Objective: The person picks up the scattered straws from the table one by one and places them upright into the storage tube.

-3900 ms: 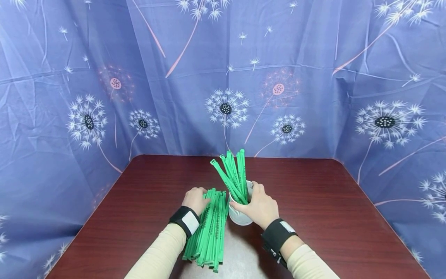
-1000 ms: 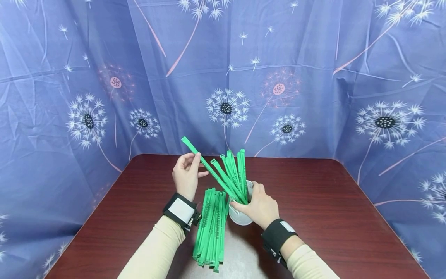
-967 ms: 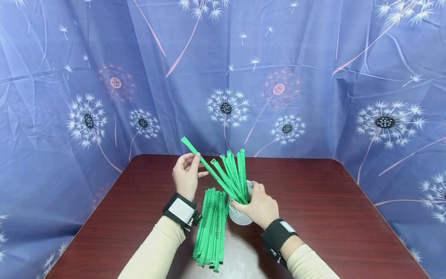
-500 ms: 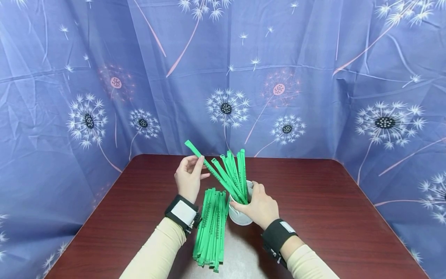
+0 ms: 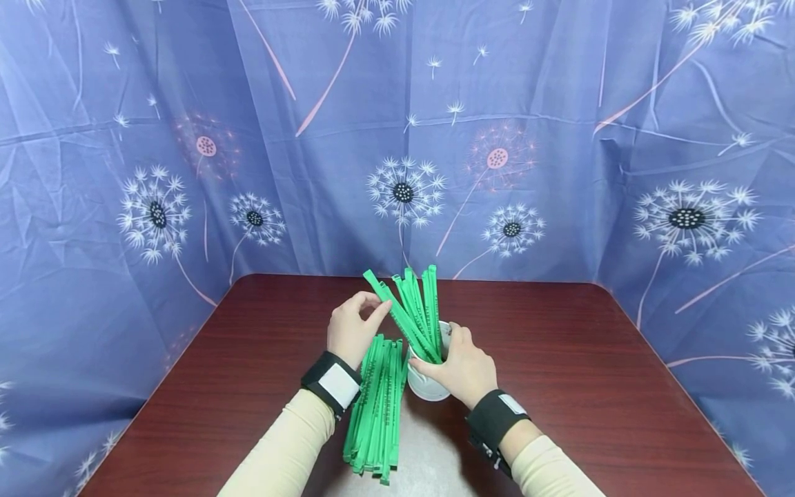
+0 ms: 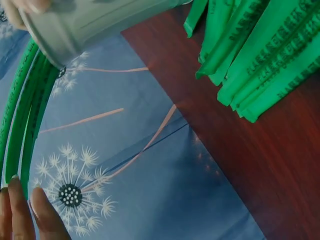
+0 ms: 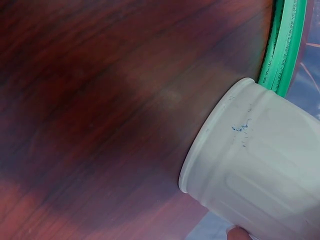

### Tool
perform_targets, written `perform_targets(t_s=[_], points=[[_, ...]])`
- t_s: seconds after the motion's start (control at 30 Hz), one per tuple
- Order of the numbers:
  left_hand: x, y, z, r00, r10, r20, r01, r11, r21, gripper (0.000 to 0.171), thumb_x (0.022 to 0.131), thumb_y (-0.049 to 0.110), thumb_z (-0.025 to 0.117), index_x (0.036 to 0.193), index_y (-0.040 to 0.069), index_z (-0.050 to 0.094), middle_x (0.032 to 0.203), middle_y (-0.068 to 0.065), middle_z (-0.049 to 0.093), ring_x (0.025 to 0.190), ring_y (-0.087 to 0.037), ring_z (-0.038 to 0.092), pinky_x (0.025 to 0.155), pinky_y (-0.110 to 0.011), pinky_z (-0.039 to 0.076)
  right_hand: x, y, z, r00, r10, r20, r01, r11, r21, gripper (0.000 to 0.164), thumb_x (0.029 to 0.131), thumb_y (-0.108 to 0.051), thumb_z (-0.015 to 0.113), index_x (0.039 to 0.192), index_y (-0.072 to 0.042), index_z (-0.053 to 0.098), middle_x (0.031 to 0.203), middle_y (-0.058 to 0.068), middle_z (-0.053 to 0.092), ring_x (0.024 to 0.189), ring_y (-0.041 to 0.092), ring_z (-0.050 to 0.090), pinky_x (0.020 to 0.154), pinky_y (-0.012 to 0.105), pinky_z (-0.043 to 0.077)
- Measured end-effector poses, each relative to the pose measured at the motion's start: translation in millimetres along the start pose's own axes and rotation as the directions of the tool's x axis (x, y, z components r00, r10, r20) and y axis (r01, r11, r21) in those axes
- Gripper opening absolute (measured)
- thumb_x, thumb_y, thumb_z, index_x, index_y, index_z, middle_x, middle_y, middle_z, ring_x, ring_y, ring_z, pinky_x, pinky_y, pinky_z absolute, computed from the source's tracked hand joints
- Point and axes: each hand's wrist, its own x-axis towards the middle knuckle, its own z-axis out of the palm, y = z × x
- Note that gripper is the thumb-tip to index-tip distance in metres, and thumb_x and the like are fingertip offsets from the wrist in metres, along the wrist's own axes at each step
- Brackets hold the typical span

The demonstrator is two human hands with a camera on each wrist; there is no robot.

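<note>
In the head view, my left hand [image 5: 352,330] pinches a long green printed packet [image 5: 377,284], a flat, narrow wrapped stick, near its upper end. The packet leans left, its lower end inside a white cup [image 5: 428,388] alongside several like it. My right hand [image 5: 461,367] grips the cup at its rim, thumb in front and fingers on the far right side. In the left wrist view, left fingertips [image 6: 17,207] touch the packets' ends. The right wrist view shows the cup wall [image 7: 260,150] and one fingertip at its lower edge; most of that hand is out of frame.
A pile of green packets [image 5: 375,414] lies on the dark red wooden table [image 5: 546,345], left of the cup and beneath my left wrist. Blue dandelion-print curtains [image 5: 323,179] hang behind the table and along both sides.
My left hand went from the pile up to the cup's left with one packet, then moved right and down, bringing it against the others in the cup. The right hand stays put.
</note>
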Motion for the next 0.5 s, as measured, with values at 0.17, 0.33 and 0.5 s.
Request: perform_targets(t_s=[0.17,0.33,0.5], points=[[-4.1,-1.9,5.5,0.999,0.017,0.043,-0.02,0.998,0.055,0.02,0.089,0.039,0.073,0.092,0.019,0.073,0.092,0.002,0.076,0.081,-0.016,0.065,0.067,-0.033,0.05,-0.8,0.4,-0.1,1.0,-0.001,-0.003,0.001,1.0,0.004,0.104,0.069,-0.076,0.07,0.141,-0.005,0.044,0.12,0.01,0.058,0.077,0.029,0.068,0.061,0.042,0.051],[-5.5,-5.4,10.1,0.996,0.013,0.084,-0.022,0.994,0.109,0.023,0.089,0.042,0.072,0.091,0.019,0.072,0.091,0.003,0.075,0.083,-0.016,0.066,0.069,-0.034,0.051,-1.2,1.3,0.2,1.0,0.0,-0.003,0.0,1.0,0.008,0.103,0.069,-0.076,0.07,0.141,-0.006,0.043,0.119,0.01,0.058,0.076,0.028,0.068,0.061,0.041,0.051],[-6.9,-6.2,13.1,0.994,0.028,0.109,-0.042,0.99,0.132,0.023,0.089,0.041,0.072,0.09,0.018,0.073,0.09,0.003,0.075,0.084,-0.017,0.068,0.069,-0.035,0.053,-0.3,1.5,0.1,1.0,0.001,0.001,-0.001,1.0,0.001,0.104,0.069,-0.076,0.07,0.142,-0.005,0.043,0.121,0.01,0.058,0.077,0.028,0.068,0.062,0.042,0.051]])
